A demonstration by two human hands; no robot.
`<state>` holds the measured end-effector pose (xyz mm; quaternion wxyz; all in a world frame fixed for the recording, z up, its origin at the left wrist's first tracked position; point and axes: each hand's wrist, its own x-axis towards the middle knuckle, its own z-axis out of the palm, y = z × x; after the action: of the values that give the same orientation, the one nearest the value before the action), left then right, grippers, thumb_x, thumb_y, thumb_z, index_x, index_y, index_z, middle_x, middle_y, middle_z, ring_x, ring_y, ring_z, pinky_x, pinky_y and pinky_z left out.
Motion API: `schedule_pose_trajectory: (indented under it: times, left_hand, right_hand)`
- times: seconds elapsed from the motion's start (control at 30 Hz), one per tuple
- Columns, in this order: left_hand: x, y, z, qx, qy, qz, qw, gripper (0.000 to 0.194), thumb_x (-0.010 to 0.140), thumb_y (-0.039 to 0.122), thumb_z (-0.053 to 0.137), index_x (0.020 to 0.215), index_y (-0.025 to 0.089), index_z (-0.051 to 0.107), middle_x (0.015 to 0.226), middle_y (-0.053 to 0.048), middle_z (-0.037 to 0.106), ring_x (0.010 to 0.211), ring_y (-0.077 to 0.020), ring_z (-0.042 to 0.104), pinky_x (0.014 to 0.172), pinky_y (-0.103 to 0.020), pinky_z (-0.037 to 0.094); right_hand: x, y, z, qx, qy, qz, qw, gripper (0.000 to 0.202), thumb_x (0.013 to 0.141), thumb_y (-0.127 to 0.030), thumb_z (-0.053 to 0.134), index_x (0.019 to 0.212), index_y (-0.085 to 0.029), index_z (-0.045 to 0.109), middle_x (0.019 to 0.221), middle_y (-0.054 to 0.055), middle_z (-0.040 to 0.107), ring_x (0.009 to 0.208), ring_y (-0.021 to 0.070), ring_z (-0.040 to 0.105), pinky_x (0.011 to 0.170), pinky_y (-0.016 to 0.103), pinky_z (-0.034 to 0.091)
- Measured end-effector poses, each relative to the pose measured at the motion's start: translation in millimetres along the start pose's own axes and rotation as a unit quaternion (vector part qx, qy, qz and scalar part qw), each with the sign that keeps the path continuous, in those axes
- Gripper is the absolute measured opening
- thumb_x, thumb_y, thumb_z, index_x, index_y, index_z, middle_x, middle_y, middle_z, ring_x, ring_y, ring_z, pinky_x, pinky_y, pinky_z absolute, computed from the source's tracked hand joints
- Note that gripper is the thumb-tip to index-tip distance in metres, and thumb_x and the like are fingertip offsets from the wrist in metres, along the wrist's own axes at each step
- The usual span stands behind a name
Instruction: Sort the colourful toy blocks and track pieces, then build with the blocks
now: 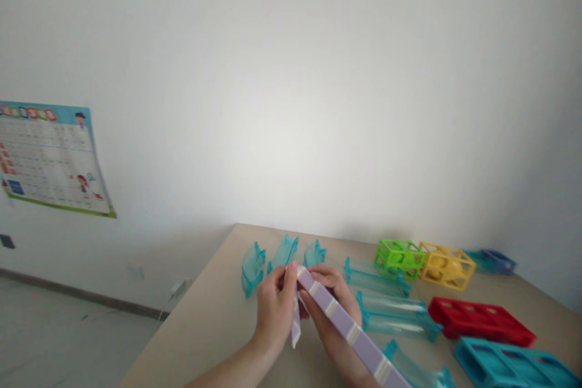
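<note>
Above the table, both my hands hold a long lilac strip (339,318) with pale cross bands. It is bent sharply at the top, and a short end hangs down between my hands. My left hand (276,309) pinches the strip near the bend, thumb on top. Fingers of my right hand (335,296) are closed round the longer part, which runs down to the lower right and out of view. Whether the strip is card or plastic, I cannot tell. Behind my hands lie clear blue curved track pieces (253,268), and a clear blue straight chute (395,315) lies to the right.
On the table (204,297), a green open-frame block (399,259) and a yellow one (446,265) stand near the wall. A red slotted piece (482,320) and a teal slotted piece (513,364) lie at the right. A poster (50,160) hangs on the left wall.
</note>
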<state>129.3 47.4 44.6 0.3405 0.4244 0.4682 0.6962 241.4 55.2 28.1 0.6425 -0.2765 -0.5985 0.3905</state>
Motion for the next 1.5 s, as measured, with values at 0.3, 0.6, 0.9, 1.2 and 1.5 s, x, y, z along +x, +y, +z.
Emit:
schedule_pose_trajectory:
  times: [0.3,0.6,0.9,1.2,1.5]
  left_hand:
    - [4.6,0.8,7.4,-0.245,-0.128,-0.208,0.938,0.054,0.071,0.064,0.061,0.091,0.014,0.061,0.042,0.008,0.047,0.022,-0.0083,0.04,0.023,-0.017,0.028]
    - [9.3,-1.4,3.1,-0.209,-0.17,-0.184,0.945,0.048,0.077,0.064,0.056,0.085,0.016,0.057,0.042,0.01,0.044,0.021,-0.0065,0.036,0.024,-0.017,0.032]
    - [10.3,6.1,-4.1,-0.145,-0.258,-0.278,0.914,0.053,0.078,0.068,0.048,0.061,0.019,0.049,0.036,0.009,0.037,0.02,-0.0062,0.029,0.023,-0.018,0.026]
    - [16.1,13.2,-8.0,-0.131,-0.344,-0.456,0.81,0.058,0.088,0.062,0.035,0.051,0.018,0.046,0.033,0.008,0.034,0.02,-0.0047,0.031,0.024,-0.017,0.022]
    - [19.0,10.8,-13.7,-0.23,-0.398,-0.537,0.707,0.047,0.091,0.054,0.041,0.064,0.015,0.05,0.041,0.008,0.039,0.023,-0.0032,0.033,0.024,-0.015,0.021]
  right_hand:
    - [3.9,-21.2,0.8,-0.069,0.006,0.016,0.997,0.021,0.078,-0.029,0.073,0.098,-0.028,0.069,0.105,0.004,0.065,0.099,0.0263,0.058,0.091,0.037,0.043]
    - [7.4,-22.9,-2.9,-0.073,-0.04,0.008,0.996,0.016,0.083,-0.035,0.067,0.096,-0.026,0.069,0.095,0.004,0.064,0.093,0.0245,0.058,0.085,0.034,0.042]
    - [6.8,-6.6,-8.0,0.01,-0.034,0.008,0.999,0.018,0.086,-0.037,0.062,0.094,-0.021,0.065,0.093,0.005,0.062,0.087,0.022,0.059,0.079,0.033,0.044]
    - [3.8,4.1,-13.9,0.005,-0.006,0.076,0.997,0.041,0.084,-0.056,0.058,0.104,-0.021,0.064,0.106,0.008,0.064,0.101,0.0272,0.055,0.09,0.038,0.038]
    - [3.6,3.0,-7.1,0.106,-0.022,0.153,0.982,0.046,0.082,-0.062,0.055,0.099,-0.02,0.065,0.078,0.003,0.06,0.072,0.0196,0.051,0.067,0.031,0.038]
